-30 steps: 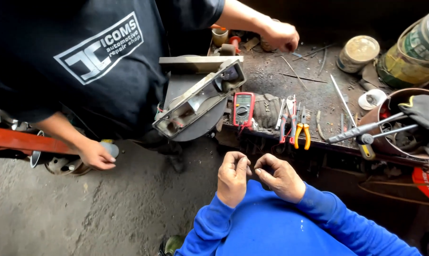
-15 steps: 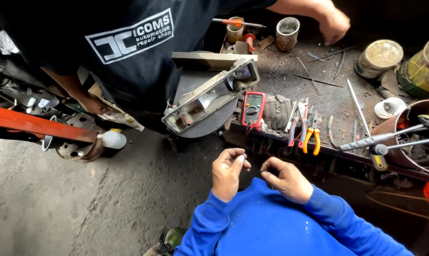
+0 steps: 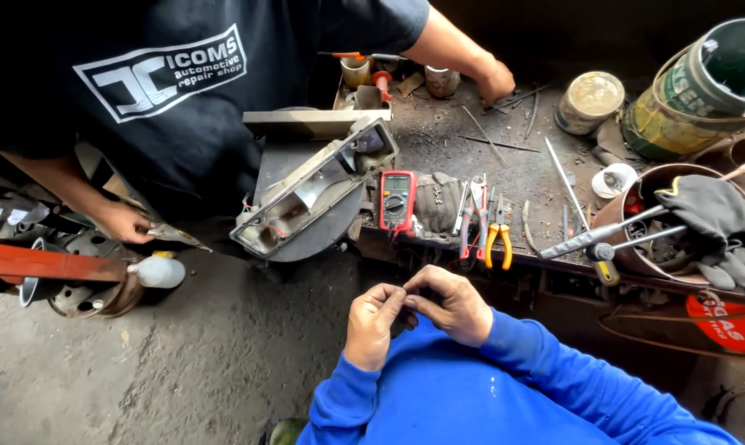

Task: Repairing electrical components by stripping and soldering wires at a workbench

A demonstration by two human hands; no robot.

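My left hand (image 3: pixel 372 325) and my right hand (image 3: pixel 453 306), both in blue sleeves, meet fingertip to fingertip just below the edge of the workbench (image 3: pixel 471 140). Together they pinch a small thin piece that the fingers hide almost fully. Right above them on the bench lie a red multimeter (image 3: pixel 398 200), red-handled pliers (image 3: pixel 469 232) and yellow-handled pliers (image 3: pixel 496 241). A grey lamp housing (image 3: pixel 315 185) rests tilted at the bench's left end.
A person in a black T-shirt stands opposite, one hand (image 3: pixel 124 222) low at the left, the other hand (image 3: pixel 496 81) on the far bench. Paint cans (image 3: pixel 702 91), a small tin (image 3: pixel 591 100), dark gloves (image 3: pixel 719 221) and a red bar (image 3: pixel 51 265) surround the spot.
My two hands, slightly apart half a second ago, have closed together at the fingertips. The other person's far hand has slid left along the bench and their low hand has shifted.
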